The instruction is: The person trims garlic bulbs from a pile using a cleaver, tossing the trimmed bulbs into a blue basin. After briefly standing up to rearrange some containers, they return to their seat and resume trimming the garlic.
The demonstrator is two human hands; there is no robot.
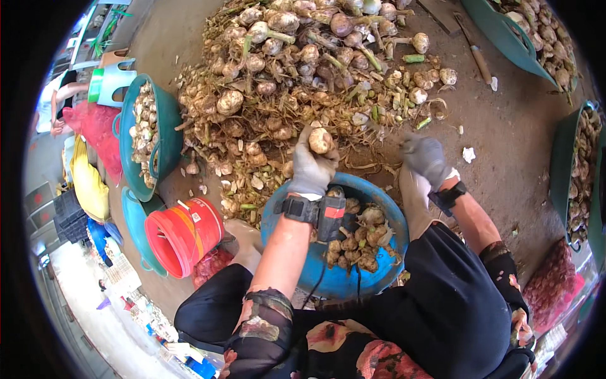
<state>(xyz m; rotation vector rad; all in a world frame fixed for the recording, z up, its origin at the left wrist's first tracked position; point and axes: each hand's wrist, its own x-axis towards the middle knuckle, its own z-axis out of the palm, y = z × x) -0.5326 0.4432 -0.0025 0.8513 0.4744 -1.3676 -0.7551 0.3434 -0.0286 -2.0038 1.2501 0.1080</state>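
Observation:
My left hand, in a grey glove, has its fingers closed round a whole garlic bulb with a pale brownish skin. It is above the far rim of a blue basin between my legs, where several trimmed garlic bulbs lie. To the right, my right hand, also gloved, is curled closed near my right foot. A faint blurred streak stands out from its fingers, too smeared to tell what it is. Beyond both hands spreads a large heap of garlic with stalks, roots and cut scraps.
Left stand a green tub of garlic, a red bucket on its side and a yellow sack. A wooden-handled tool lies on the floor at far right. More garlic tubs and a red net sack line the right.

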